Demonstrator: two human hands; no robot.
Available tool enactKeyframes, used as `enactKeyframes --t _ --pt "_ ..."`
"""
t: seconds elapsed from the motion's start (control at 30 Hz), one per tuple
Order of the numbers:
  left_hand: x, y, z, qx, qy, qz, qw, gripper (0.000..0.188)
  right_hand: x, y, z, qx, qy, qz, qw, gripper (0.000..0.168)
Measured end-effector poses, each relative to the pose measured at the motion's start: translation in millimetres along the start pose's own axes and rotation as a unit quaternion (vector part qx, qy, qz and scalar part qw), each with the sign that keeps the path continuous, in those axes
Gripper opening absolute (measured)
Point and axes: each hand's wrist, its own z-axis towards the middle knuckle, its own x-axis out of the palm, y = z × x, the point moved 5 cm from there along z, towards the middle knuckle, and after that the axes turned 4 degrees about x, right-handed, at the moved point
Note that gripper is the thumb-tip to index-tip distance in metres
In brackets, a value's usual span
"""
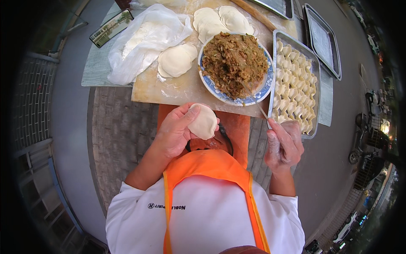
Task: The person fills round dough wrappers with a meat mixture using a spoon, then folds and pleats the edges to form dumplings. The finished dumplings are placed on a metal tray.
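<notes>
My left hand holds a round dough wrapper between thumb and fingers, just off the near edge of the floured board. In my right hand is the end of a thin metal utensil; its far end meets the minced filling, so its tip is hidden. The filling is heaped on a blue-and-white plate at the board's front. Several rows of shaped dumplings fill much of a metal tray to the right of the plate.
Stacked wrappers lie left of the plate and behind it. A plastic bag of flour and a phone are at the left. A wooden rolling pin rests at the back; another metal tray stands far right.
</notes>
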Motion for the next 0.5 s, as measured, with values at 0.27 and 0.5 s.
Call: enactKeyframes --t 0.27,0.5 --pt "32.7 7.0 28.2 0.042 -0.035 -0.066 0.996 0.051 19.4 -10.5 -18.3 0.044 0.038 0.036 0.998 0.031" --pt "60.1 -3.0 23.2 0.06 -0.05 -0.169 0.983 0.058 28.3 -10.5 -28.7 0.045 0.055 0.072 0.995 0.033"
